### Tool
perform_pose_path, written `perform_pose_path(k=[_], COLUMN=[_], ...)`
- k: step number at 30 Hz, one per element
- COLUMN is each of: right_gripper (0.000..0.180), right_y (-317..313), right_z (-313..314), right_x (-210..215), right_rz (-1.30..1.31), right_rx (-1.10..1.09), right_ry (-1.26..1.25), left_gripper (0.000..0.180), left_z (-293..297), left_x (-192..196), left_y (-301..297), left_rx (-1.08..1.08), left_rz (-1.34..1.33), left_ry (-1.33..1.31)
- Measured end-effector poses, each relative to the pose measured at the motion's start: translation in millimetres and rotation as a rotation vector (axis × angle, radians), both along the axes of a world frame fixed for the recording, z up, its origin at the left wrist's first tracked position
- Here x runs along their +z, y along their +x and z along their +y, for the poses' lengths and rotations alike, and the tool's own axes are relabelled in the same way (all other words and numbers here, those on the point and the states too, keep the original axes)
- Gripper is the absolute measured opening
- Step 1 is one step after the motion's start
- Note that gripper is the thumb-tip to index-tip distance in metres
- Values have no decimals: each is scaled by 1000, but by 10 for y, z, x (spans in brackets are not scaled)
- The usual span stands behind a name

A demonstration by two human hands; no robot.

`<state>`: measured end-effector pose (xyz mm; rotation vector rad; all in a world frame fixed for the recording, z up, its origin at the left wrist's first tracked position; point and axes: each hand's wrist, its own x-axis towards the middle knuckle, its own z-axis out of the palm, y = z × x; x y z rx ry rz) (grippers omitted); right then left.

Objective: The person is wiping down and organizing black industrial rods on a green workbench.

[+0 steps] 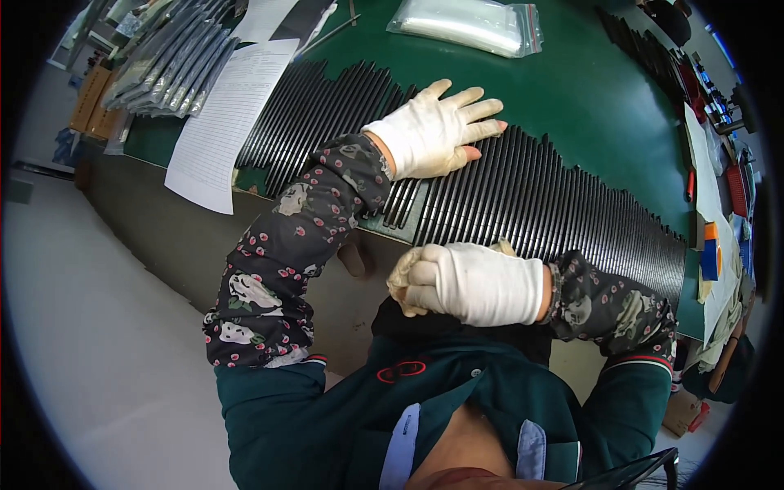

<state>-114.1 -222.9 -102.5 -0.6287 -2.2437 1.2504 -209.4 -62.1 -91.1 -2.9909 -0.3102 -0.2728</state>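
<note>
Many slim black rods (563, 196) lie side by side in a long row on the green table, their near ends along its front edge. My left hand (437, 135), in a white work glove with two bare fingertips, rests over the rods with its fingers spread; it grips nothing. Close to the front edge, my right hand (482, 286) is closed in a white glove, its fingers curled inward. What it holds, if anything, is hidden. A narrow gap in the row shows beneath my left wrist.
A printed paper sheet (237, 114) hangs over the edge at left, beside a stack of bagged parts (175, 61). A clear plastic bag (465, 24) lies at the back of the green table (490, 86). At right are an orange-and-blue tape roll (710, 251) and a red basket (737, 189).
</note>
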Motion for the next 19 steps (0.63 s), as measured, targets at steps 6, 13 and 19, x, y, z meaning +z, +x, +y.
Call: perform_pose_path(k=[6, 13, 19], right_gripper=[25, 19, 25], right_y=[445, 675, 498], right_z=[62, -27, 147], right_x=[780, 602, 696], right_rz=[-45, -93, -230], right_rx=[-538, -756, -697], right_ry=[233, -11, 187], left_gripper=[65, 65, 64], left_z=[254, 294, 134], left_x=[317, 139, 144], left_y=[-431, -958, -729], left_rx=[27, 109, -32], left_rz=[-208, 128, 42], left_ry=[17, 56, -20])
